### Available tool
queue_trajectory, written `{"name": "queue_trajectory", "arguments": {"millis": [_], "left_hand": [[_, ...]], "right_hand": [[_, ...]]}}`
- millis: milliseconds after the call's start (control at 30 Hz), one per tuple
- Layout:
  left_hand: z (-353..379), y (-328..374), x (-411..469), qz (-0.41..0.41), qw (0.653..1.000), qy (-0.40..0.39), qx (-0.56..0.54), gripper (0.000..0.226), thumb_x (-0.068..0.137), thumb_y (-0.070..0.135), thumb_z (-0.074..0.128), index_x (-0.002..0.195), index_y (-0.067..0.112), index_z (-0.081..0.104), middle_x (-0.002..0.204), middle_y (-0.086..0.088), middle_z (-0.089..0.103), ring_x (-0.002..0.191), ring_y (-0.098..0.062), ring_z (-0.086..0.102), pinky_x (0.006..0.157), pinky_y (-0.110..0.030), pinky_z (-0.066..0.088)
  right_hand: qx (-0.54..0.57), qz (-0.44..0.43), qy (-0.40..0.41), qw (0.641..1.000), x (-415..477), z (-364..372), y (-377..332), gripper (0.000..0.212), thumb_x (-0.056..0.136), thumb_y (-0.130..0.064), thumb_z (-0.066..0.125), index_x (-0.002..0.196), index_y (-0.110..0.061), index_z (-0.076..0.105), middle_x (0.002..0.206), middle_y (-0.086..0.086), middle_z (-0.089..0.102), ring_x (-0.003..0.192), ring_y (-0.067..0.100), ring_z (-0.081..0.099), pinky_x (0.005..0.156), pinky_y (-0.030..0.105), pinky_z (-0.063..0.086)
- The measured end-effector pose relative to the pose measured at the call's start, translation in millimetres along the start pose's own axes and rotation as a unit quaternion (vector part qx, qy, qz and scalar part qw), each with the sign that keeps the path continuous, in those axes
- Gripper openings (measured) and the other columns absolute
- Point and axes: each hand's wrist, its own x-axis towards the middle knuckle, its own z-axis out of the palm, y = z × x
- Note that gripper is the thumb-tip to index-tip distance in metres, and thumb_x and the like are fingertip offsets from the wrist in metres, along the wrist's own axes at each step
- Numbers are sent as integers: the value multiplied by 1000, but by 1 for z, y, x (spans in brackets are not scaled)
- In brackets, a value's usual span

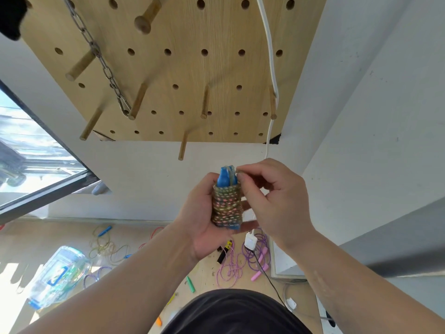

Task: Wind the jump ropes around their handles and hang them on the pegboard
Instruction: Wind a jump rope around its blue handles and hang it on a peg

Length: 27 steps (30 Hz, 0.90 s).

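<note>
L hand (204, 227) grips wound rope bundle (227, 205) upright, blue handles (225, 177) poking out top. R hand (272, 201) pinches rope end (238, 171) beside handle tips, just below pegboard (183, 68).

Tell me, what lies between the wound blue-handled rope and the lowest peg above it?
Nothing: in the head view, only bare white wall shows between the wound rope and the lowest peg.

light: bright daylight came from the window (31, 153), left | shadows: hard-edged sun patches fell on the floor (60, 235) | lens: edges bowed | focus: mildly soft
</note>
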Motion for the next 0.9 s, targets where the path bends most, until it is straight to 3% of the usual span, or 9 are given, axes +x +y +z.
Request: {"name": "queue_trajectory", "arguments": {"millis": [67, 133, 233, 300, 467, 667, 767, 833, 900], "left_hand": [[2, 1, 2, 65, 996, 66, 13, 24, 88, 28, 59, 104, 14, 69, 110, -14, 69, 98, -29, 64, 86, -50, 54], [1, 1, 3, 155, 975, 145, 73, 13, 98, 23, 57, 101, 16, 68, 100, -14, 70, 85, -28, 66, 66, -45, 58], [-1, -2, -4, 234, 953, 118, 155, 27, 99, 33, 58, 108, 8, 65, 94, -15, 69, 76, -31, 67, 56, -43, 56], [-3, -4, -7, 259, 943, 73, 194, 31, 89, 25, 67, 111, 5, 58, 90, -12, 67, 74, -32, 66, 52, -41, 56], [-6, 6, -8, 240, 958, 74, 140, 20, 84, 25, 64, 96, 9, 66, 81, -13, 69, 64, -28, 67, 47, -37, 56], [-18, 10, -8, 180, 959, 77, 207, 29, 103, 22, 50, 119, 6, 68, 94, -16, 70, 78, -28, 66, 58, -40, 55], [-17, 7, -7, 145, 966, 85, 198, 30, 105, 23, 47, 114, 0, 65, 84, -18, 64, 60, -25, 55, 47, -29, 39], [-15, 8, -7, 120, 973, 78, 180, 31, 102, 25, 49, 109, -2, 62, 79, -18, 60, 52, -22, 49, 44, -25, 30], [-15, 12, -8, 99, 977, 57, 178, 34, 94, 29, 55, 108, -2, 61, 77, -19, 58, 48, -20, 46, 42, -23, 28]], "right_hand": [[-15, 24, 26, 999, -2, 6, 1, 11, 88, -4, 71, 90, -13, 77, 80, -8, 68, 76, 9, 65, 68, 13, 47], [-5, 70, 40, 997, -2, 10, 0, 12, 88, -4, 72, 88, -16, 77, 78, -7, 70, 74, 8, 67, 66, 13, 49], [35, 138, 40, 989, 5, 11, -5, 15, 88, -4, 72, 84, -17, 77, 74, -9, 72, 66, 1, 67, 59, 10, 48], [58, 153, 42, 986, 8, 11, -8, 16, 88, -1, 71, 82, -15, 76, 72, -8, 71, 60, -3, 64, 55, 5, 44], [35, 52, -16, 998, 3, 7, -1, 13, 93, -7, 70, 101, -13, 78, 88, -2, 68, 81, 5, 64, 69, 6, 44], [80, 67, -88, 991, 8, -8, 8, 11, 91, -9, 73, 94, -19, 78, 81, -10, 69, 74, 12, 65, 66, 19, 49], [88, 59, -86, 991, 11, -10, 6, 11, 92, -13, 70, 86, -22, 72, 82, -9, 67, 75, 15, 64, 65, 29, 53], [87, 26, -90, 992, 12, -11, 5, 10, 94, -14, 63, 86, -20, 66, 88, -6, 64, 73, 16, 58, 65, 26, 48], [149, 62, -91, 983, 11, -12, 4, 10, 96, -13, 58, 90, -15, 66, 94, -3, 67, 65, 16, 54, 61, 24, 44]]}}
